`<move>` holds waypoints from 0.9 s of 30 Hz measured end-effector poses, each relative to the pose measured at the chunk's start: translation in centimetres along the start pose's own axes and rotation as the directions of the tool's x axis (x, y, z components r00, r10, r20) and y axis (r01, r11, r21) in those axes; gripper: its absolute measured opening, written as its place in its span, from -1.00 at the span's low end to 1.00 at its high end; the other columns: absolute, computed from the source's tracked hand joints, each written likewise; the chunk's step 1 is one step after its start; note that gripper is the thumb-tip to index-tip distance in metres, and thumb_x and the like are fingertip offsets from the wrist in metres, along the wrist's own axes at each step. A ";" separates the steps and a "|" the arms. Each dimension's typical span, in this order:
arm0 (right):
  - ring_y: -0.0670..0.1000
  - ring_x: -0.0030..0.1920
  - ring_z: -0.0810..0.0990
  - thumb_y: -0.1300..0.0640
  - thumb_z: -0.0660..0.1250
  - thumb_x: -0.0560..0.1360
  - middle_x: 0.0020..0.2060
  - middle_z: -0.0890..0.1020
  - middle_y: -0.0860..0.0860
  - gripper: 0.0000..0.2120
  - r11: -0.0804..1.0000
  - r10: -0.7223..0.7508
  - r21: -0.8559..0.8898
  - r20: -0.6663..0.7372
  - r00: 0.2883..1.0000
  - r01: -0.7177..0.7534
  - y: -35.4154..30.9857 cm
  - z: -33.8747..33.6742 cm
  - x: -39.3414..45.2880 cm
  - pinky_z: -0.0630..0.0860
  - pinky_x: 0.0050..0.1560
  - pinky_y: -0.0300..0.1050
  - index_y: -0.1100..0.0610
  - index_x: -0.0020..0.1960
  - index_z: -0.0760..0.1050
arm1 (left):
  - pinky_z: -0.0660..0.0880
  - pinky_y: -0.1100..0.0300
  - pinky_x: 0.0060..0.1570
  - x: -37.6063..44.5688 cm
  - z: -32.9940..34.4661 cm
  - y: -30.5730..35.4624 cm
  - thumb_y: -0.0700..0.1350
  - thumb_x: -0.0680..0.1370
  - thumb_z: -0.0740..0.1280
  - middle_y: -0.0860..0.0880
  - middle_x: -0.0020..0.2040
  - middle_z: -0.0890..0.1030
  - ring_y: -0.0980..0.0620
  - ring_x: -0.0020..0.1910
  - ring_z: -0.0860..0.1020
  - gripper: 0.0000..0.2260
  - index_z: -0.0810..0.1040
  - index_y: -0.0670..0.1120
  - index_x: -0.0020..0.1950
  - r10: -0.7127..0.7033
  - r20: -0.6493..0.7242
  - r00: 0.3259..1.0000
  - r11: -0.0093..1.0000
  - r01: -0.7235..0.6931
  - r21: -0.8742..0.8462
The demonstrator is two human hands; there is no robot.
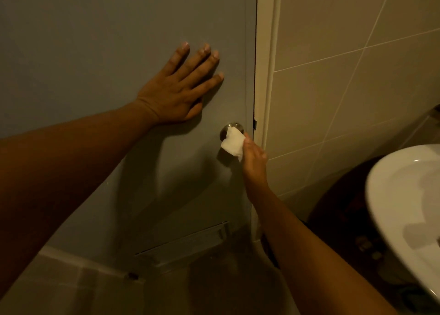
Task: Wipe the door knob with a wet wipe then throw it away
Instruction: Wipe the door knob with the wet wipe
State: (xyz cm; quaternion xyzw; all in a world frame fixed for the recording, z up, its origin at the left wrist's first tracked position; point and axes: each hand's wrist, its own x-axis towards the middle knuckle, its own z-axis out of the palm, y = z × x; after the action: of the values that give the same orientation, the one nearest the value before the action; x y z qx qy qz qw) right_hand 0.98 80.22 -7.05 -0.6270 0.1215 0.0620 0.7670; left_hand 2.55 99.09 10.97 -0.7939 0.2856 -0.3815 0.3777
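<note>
Here, the door knob is sitting on the grey door close to its latch edge, just below the middle of the view and slightly to the right. It is round and metallic, and only its upper arc is showing, because the white wet wipe is lying bunched against its front and lower side, touching it. The right hand is coming up from five o'clock of the knob and is holding the wipe against the metal; its thumb is lying along the wipe's right edge, while the other fingers are hidden behind the cloth, so how they are curled cannot be told. The forearm is running back toward the lower right corner.

At about eleven o'clock from the knob, the left hand is resting flat on the door, palm against the panel, fingers spread and pointing toward one o'clock, thumb tucked beneath. It is holding nothing.

At three o'clock of the knob the pale door frame is running upright, with the beige tiled wall beyond it. At four o'clock a white sink is curving in from the right edge. At six o'clock a louvred vent is sitting low in the door.
</note>
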 end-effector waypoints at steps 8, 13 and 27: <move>0.12 0.45 0.17 -0.28 0.20 0.51 0.46 0.18 0.02 -0.48 0.462 -0.533 -0.724 0.234 0.813 0.511 -1.4 -2.8 0.5 0.29 0.39 0.13 -0.24 0.44 0.27 | -0.11 -0.16 0.47 0.0 0.0 0.0 0.07 0.59 0.09 -0.26 0.54 0.22 -0.28 0.52 0.19 -0.44 0.15 -0.09 0.57 0.013 0.007 1.000 1.000 -0.013 -0.004; 0.08 0.36 0.34 -0.04 0.28 0.56 0.42 0.28 0.09 -0.53 0.300 -0.479 -0.631 0.549 0.685 0.716 -1.9 -2.7 0.4 0.41 0.33 -0.02 -0.07 0.45 0.33 | -0.14 -0.15 0.47 -0.1 0.1 -0.1 0.07 0.59 0.08 -0.27 0.54 0.20 -0.28 0.52 0.18 -0.43 0.12 -0.09 0.57 0.017 0.012 1.000 1.000 -0.017 -0.003; -0.01 0.00 0.63 0.03 0.20 0.61 0.22 0.50 0.05 -0.56 0.897 -0.299 -0.234 0.303 0.905 0.375 -1.2 -1.8 -0.5 0.66 -0.21 -0.20 -0.08 0.46 0.19 | -0.15 -0.15 0.47 0.0 0.1 -0.2 0.09 0.59 0.07 -0.27 0.54 0.21 -0.29 0.52 0.19 -0.42 0.12 -0.10 0.57 0.021 0.014 1.000 1.000 -0.021 -0.013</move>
State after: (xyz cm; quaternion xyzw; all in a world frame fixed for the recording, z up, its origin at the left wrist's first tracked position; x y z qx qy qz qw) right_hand 0.62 78.28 -6.15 -0.7295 -0.1018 0.0254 0.6759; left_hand 2.65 99.22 11.11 -0.7959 0.2936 -0.3701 0.3786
